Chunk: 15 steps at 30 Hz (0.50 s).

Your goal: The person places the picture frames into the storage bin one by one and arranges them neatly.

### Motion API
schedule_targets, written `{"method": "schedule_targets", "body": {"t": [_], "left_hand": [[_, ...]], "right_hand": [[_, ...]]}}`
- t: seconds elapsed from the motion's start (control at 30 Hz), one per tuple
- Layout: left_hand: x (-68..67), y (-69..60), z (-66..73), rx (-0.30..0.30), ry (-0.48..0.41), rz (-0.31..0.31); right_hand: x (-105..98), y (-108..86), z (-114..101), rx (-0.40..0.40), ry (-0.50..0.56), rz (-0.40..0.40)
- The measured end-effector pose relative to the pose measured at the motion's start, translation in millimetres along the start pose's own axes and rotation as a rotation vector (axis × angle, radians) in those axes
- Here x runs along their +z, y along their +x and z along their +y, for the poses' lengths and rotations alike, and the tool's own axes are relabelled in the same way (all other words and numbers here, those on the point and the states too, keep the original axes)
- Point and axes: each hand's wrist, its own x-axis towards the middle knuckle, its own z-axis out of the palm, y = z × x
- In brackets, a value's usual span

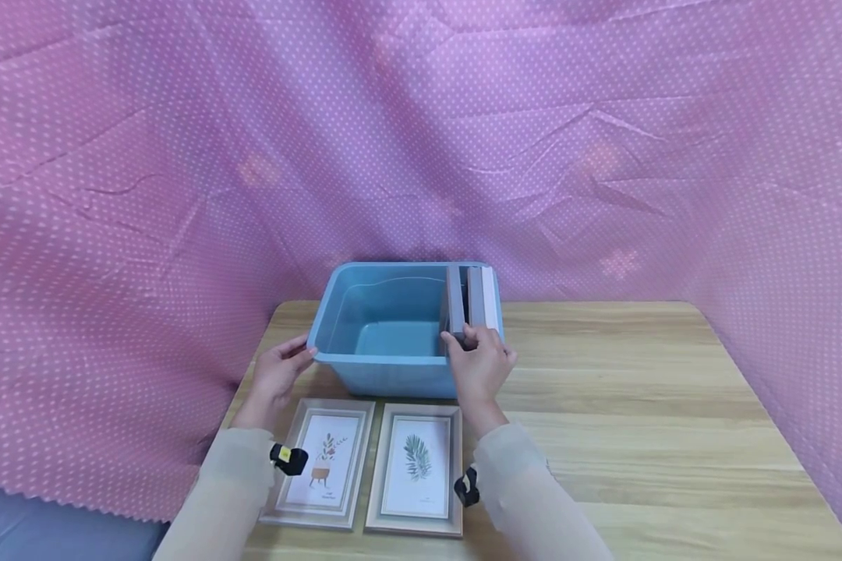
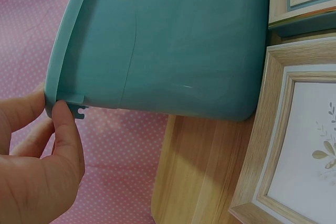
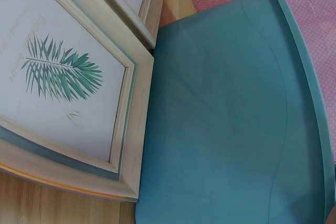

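A blue plastic storage bin [image 1: 386,374] stands on the wooden table. At its near left corner my left hand [image 1: 278,372] pinches the rim; in the left wrist view the thumb and fingers of this left hand [image 2: 44,166] are bent around the rim's edge. Inside the bin, at its right end, a grey picture frame [image 1: 454,300] stands on edge, seen edge-on. My right hand [image 1: 480,366] reaches over the near rim and pinches the near end of this frame between thumb and fingers. Beside it stand another grey frame [image 1: 475,296] and a white-edged one [image 1: 489,298].
Two picture frames lie face up before the bin: one with a potted plant print [image 1: 320,463], one with a green leaf print [image 1: 415,469]. Wooden tabletop [image 1: 645,421] extends to the right. Pink dotted cloth [image 1: 421,156] hangs behind and at both sides.
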Motion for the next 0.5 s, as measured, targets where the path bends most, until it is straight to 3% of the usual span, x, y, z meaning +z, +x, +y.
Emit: {"method": "schedule_targets", "body": {"t": [0.5], "left_hand": [[0.2, -1.5, 0.6, -0.002, -0.015, 0.004]], "right_hand": [[-1.1, 1.9, 4.7, 0.012, -0.009, -0.005]]}}
